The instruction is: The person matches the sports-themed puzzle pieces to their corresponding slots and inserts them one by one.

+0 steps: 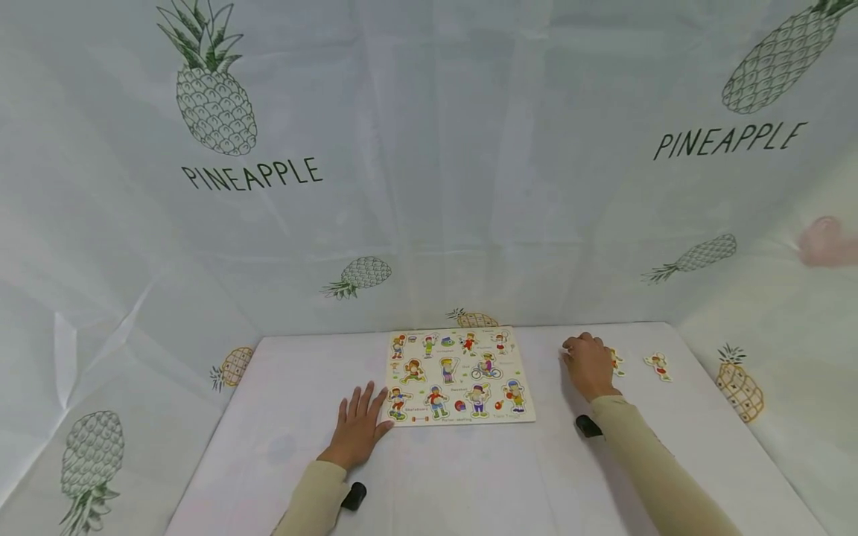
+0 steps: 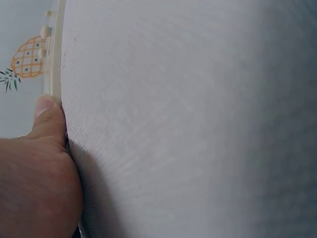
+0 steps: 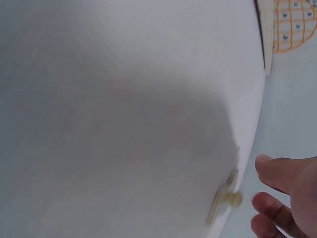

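Note:
A wooden puzzle board (image 1: 462, 424) with colourful sports figures lies at the back middle of the table. My left hand (image 1: 355, 432) rests flat at its lower left corner, fingers spread. In the left wrist view its thumb (image 2: 48, 119) touches the board's edge. Right of the board, my right hand (image 1: 590, 366) hovers with bent fingers. The right wrist view shows thumb (image 3: 277, 172) and fingers apart, near a blurred knobbed puzzle piece (image 3: 223, 198), with a gap between. One puzzle piece (image 1: 617, 363) is partly hidden behind the right hand; another puzzle piece (image 1: 659, 366) lies farther right.
A white cloth (image 1: 469, 484) covers the table. Behind and beside it hang pale curtains (image 1: 436, 186) printed with pineapples. Each wrist carries a small black device (image 1: 588, 426).

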`<state>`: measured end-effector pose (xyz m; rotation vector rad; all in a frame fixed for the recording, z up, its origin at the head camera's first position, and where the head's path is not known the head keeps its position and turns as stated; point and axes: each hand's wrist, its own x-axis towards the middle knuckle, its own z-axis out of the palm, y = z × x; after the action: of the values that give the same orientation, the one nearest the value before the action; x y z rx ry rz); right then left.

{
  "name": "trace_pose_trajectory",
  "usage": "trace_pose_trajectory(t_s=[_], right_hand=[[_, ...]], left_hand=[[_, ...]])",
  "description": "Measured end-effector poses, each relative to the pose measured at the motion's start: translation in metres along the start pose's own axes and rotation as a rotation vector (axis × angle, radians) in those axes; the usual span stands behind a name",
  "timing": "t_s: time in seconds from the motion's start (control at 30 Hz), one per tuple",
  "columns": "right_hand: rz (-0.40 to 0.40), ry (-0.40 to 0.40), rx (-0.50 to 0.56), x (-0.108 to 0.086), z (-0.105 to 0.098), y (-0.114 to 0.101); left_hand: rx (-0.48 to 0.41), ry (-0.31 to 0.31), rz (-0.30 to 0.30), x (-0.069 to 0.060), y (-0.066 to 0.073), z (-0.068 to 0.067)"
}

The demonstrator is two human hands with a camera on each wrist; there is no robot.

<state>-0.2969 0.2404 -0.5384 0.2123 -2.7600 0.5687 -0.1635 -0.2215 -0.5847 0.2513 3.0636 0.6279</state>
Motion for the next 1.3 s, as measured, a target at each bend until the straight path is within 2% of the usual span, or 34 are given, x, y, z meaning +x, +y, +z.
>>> trace_pose_trajectory(t_s=[0.3, 0.5, 0.77, 1.17, 1.3], right_hand=[[0.024, -0.015, 0.010, -0.008, -0.004, 0.014], [0.020, -0.027, 0.012, -0.008, -0.006, 0.017], [0.053, -0.064, -0.007, -0.009, -0.008, 0.019], [0.056, -0.064, -0.026, -0.008, -0.004, 0.021], [0.052, -0.072, -0.028, -0.008, -0.005, 0.021]], left_hand=[[0.002, 0.016, 0.000, 0.000, -0.001, 0.002], [-0.001, 0.017, 0.000, -0.001, 0.000, 0.002], [0.000, 0.026, 0.006, 0.000, 0.000, 0.002], [0.022, 0.026, 0.010, -0.001, -0.001, 0.001], [-0.001, 0.024, 0.018, -0.003, 0.002, -0.002]])
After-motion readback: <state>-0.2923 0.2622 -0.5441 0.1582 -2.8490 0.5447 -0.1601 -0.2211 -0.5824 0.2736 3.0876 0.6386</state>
